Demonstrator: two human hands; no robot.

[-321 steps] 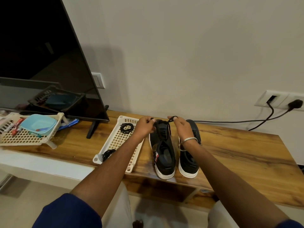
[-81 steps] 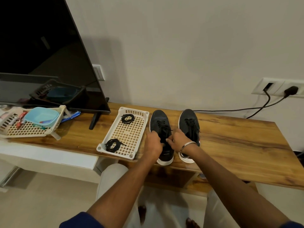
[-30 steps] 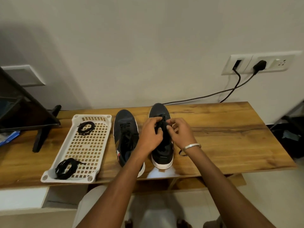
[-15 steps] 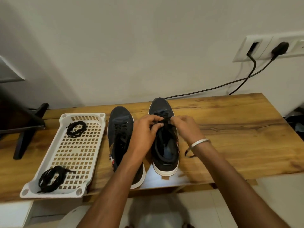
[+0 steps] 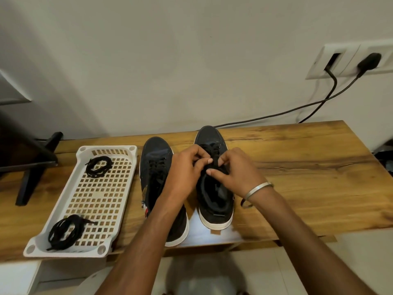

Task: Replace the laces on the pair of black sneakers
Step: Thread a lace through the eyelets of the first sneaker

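Left hand (image 5: 187,167) pinches right sneaker's (image 5: 214,179) lace (image 5: 215,160); right hand (image 5: 236,169) pinches it too.

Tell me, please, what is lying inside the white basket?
Two coiled black laces: one at the far end of the basket, one at the near end. Nothing covers them.

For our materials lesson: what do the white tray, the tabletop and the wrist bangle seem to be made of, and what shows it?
White tray: likely moulded plastic, matte, with a regular grid of holes.
Tabletop: wood or wood-look laminate; brown grain streaks, slight sheen.
Bangle: apparently metal, silvery with bright highlights.
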